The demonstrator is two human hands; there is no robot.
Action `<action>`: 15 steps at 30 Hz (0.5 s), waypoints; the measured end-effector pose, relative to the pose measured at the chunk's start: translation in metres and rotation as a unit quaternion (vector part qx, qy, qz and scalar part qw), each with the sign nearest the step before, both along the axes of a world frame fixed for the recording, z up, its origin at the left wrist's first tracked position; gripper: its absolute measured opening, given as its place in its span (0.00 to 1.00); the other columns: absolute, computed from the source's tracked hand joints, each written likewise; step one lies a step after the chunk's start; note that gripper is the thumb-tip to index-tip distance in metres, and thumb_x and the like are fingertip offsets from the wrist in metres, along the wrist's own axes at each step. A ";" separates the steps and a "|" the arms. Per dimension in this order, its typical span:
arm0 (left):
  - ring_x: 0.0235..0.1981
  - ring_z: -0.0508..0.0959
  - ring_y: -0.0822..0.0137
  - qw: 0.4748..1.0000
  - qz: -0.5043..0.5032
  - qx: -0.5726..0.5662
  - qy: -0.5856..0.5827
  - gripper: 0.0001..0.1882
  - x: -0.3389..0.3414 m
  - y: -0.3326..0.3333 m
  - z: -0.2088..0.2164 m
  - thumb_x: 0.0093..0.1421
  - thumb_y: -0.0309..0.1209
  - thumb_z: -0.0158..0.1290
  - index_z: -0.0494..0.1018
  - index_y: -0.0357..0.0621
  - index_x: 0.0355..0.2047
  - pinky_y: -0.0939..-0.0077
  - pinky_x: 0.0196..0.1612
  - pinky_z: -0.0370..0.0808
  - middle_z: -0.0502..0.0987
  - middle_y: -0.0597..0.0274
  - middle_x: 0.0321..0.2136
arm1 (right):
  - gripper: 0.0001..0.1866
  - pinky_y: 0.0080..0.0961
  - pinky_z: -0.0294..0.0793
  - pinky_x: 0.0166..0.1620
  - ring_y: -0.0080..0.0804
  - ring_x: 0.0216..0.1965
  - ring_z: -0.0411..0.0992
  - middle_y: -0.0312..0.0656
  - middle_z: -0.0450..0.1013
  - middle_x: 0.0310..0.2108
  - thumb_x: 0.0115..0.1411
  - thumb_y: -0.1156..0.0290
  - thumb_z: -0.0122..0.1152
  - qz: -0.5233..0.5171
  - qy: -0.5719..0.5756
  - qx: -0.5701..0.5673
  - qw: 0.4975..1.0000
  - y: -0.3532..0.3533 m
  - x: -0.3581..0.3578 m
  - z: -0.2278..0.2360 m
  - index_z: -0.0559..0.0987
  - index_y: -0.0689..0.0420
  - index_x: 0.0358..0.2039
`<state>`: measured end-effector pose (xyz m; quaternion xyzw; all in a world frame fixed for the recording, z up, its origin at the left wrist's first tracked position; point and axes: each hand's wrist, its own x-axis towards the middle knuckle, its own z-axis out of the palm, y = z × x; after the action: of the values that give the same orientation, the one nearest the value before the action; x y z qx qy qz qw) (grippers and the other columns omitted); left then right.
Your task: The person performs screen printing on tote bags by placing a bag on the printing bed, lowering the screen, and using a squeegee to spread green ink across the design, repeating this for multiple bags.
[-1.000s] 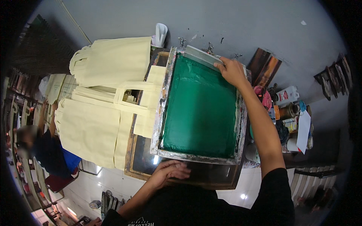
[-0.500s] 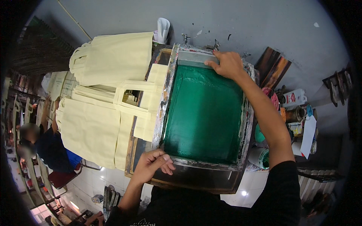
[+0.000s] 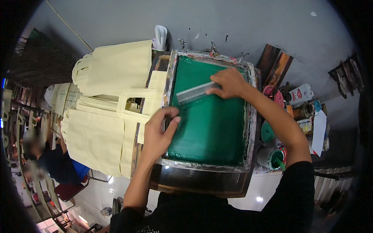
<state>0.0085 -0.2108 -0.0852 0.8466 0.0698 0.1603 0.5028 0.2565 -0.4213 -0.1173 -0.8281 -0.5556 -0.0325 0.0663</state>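
Observation:
A screen-printing frame (image 3: 251, 128) with a paint-stained rim lies in front of me, its mesh covered in wet green ink (image 3: 208, 134). My right hand (image 3: 230, 83) grips one end of a grey squeegee (image 3: 193, 94), held at a slant over the upper half of the mesh. Whether its blade touches the mesh I cannot tell. My left hand (image 3: 158, 132) is at the frame's left edge, thumb and fingers apart and curved, with nothing seen in it. Under the frame's left side lies a cream cloth bag (image 3: 156, 83), its handle loop reaching out to the left.
Stacks of cream bags (image 3: 116, 66) lie to the left. Hinge clamps (image 3: 213, 47) hold the frame's far edge by the grey wall. At right stand a bucket of green ink (image 3: 268, 158), a white jug (image 3: 302, 94) and several tins. A person (image 3: 58, 163) sits at far left.
My right hand has come off the frame's far edge toward me, bringing the squeegee to a slant over the mesh. My left hand has moved up from the near left corner along the left edge.

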 end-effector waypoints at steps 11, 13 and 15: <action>0.37 0.76 0.45 0.927 -0.160 0.321 -0.107 0.06 0.126 0.023 -0.025 0.57 0.27 0.60 0.76 0.38 0.32 0.54 0.44 0.73 0.76 0.48 0.30 | 0.17 0.48 0.74 0.38 0.51 0.35 0.77 0.48 0.77 0.28 0.60 0.53 0.64 -0.195 -0.016 0.122 0.973 -0.054 -0.047 -0.002 0.78 0.56 0.31; 0.37 0.79 0.44 0.913 -0.176 0.358 -0.084 0.08 0.165 0.038 -0.029 0.58 0.29 0.60 0.78 0.38 0.35 0.54 0.44 0.74 0.79 0.46 0.31 | 0.19 0.49 0.75 0.38 0.52 0.34 0.79 0.50 0.79 0.30 0.60 0.51 0.64 -0.243 -0.026 0.117 0.962 -0.034 -0.024 0.003 0.80 0.56 0.34; 0.37 0.80 0.44 0.924 -0.156 0.347 -0.043 0.10 0.185 0.040 -0.023 0.58 0.31 0.61 0.80 0.39 0.38 0.54 0.44 0.75 0.81 0.45 0.32 | 0.24 0.48 0.75 0.37 0.53 0.34 0.78 0.51 0.79 0.30 0.61 0.45 0.62 -0.277 -0.022 0.094 0.956 -0.019 -0.009 0.002 0.80 0.58 0.34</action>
<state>0.1940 -0.1711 -0.1087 0.9606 -0.1448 0.1302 0.1982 0.2471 -0.4407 -0.1150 -0.9386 -0.3001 -0.1204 0.1201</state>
